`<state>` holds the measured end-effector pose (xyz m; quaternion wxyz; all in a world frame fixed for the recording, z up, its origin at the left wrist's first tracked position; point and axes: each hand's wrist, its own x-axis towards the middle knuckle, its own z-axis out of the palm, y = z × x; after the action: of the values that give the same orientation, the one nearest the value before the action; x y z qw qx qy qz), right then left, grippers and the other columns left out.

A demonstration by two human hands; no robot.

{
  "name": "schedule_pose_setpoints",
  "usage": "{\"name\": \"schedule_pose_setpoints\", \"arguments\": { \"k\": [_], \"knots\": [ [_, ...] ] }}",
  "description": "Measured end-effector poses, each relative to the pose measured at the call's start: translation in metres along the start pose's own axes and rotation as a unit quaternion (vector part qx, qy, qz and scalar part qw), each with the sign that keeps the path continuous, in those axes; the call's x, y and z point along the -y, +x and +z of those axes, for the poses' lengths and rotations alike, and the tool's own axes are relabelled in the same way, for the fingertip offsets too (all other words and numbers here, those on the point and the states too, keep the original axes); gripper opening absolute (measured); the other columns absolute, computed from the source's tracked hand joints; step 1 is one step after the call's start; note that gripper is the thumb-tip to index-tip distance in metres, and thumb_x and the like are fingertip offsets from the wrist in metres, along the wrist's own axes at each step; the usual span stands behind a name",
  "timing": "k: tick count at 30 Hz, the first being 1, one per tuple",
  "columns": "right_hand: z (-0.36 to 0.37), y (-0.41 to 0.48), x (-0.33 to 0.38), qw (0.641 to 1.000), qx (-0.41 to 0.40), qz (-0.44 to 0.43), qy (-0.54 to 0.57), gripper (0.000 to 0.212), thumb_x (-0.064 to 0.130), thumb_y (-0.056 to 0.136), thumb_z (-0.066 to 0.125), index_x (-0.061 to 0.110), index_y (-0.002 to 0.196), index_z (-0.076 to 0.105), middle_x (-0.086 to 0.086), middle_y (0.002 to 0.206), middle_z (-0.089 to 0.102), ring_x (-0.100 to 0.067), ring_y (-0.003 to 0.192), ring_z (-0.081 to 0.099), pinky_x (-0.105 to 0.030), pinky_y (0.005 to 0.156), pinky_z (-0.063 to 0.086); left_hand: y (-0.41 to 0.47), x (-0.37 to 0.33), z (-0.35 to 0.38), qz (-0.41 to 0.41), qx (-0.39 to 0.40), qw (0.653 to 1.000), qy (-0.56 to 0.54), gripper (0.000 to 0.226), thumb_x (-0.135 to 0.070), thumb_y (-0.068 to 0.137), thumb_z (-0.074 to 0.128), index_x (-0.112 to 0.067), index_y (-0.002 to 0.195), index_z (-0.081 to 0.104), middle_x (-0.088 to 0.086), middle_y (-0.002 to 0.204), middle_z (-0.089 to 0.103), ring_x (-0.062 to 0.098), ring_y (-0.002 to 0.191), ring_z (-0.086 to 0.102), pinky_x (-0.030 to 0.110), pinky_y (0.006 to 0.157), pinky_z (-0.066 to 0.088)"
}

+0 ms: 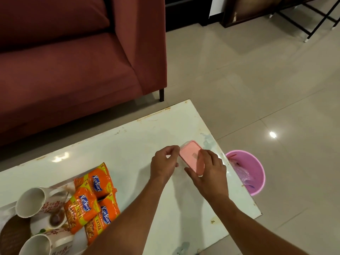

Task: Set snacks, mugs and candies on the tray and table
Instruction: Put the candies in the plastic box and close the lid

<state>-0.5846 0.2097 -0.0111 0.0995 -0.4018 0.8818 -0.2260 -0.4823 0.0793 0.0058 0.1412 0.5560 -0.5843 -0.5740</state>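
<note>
On the near left of the white counter (128, 144), a tray (58, 186) holds two pale mugs (30, 202) with a small red flower pattern. Three orange snack packets (86, 205) overlap just right of the mugs. Each packet reads "Kurkure" in white on a blue badge. "50% EXTRA" shows on the front one, "EXTRA" on the one below it, and a "5" sits in a yellow corner. A dark red sofa (64, 70) fills the far left, beyond the counter.

Two bare forearms reach from the near edge toward the counter's right end. The left grip (164, 162) is knuckles up with its fingers curled. Its forefinger and thumb tips close against the left side of a pink box (191, 157). The right grip (211, 172) clasps the same box from the right, fingers laid over the lid and thumb hooked at its near end. The box sits on the counter close to the right edge, with no readable label.

Right of the counter, a pink bin (257, 173) stands on the tiled floor (257, 89).
</note>
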Motion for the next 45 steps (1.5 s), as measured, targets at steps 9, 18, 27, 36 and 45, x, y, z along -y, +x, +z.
{"name": "schedule_pose_setpoints", "arguments": {
  "k": [9,18,27,36,45],
  "knots": [
    [0.023,0.003,-0.005,1.000,0.007,0.010,0.002,0.073,0.060,0.082,0.072,0.018,0.138,0.052,-0.009,0.138,0.055,-0.032,0.119,0.054,-0.043,0.089,0.055,0.021,0.019,0.006,0.018,0.047,0.995,0.083,0.038,-0.038,0.098,0.063,-0.023,0.131,0.068,-0.005,0.135,0.067,0.015,0.127,0.060,0.033,0.111,0.044],
    [0.036,0.000,-0.016,0.999,-0.004,0.004,-0.037,0.073,0.067,0.085,0.062,0.018,0.138,0.053,-0.009,0.137,0.057,-0.032,0.116,0.056,-0.042,0.085,0.055,0.029,0.026,0.007,0.076,-0.018,0.979,0.190,0.028,-0.044,0.095,0.064,-0.028,0.114,0.077,-0.009,0.115,0.076,0.013,0.106,0.069,0.023,0.087,0.048],
    [0.041,0.005,-0.015,0.998,0.004,-0.008,-0.054,0.069,0.069,0.089,0.055,0.021,0.138,0.054,-0.009,0.142,0.054,-0.033,0.116,0.054,-0.042,0.084,0.055,0.031,0.022,0.006,0.097,-0.022,0.968,0.229,0.022,-0.041,0.092,0.067,-0.028,0.105,0.079,-0.011,0.105,0.077,0.012,0.096,0.070,0.025,0.084,0.050],
    [0.050,0.001,-0.018,0.994,0.000,-0.019,-0.107,0.065,0.062,0.095,0.052,0.020,0.144,0.052,-0.014,0.152,0.048,-0.040,0.118,0.055,-0.046,0.078,0.055,0.038,0.012,0.006,0.021,-0.002,0.984,0.175,0.015,-0.036,0.088,0.071,-0.026,0.091,0.080,-0.009,0.084,0.077,0.018,0.087,0.072,0.031,0.084,0.055],
    [0.060,-0.005,-0.018,0.992,0.018,-0.011,-0.125,0.065,0.061,0.101,0.039,0.022,0.153,0.039,-0.013,0.161,0.032,-0.039,0.124,0.052,-0.049,0.085,0.051,0.043,0.003,0.006,-0.017,0.009,0.985,0.172,0.014,-0.031,0.085,0.074,-0.025,0.096,0.081,-0.009,0.089,0.078,0.016,0.090,0.073,0.033,0.090,0.057]
  ]
}}
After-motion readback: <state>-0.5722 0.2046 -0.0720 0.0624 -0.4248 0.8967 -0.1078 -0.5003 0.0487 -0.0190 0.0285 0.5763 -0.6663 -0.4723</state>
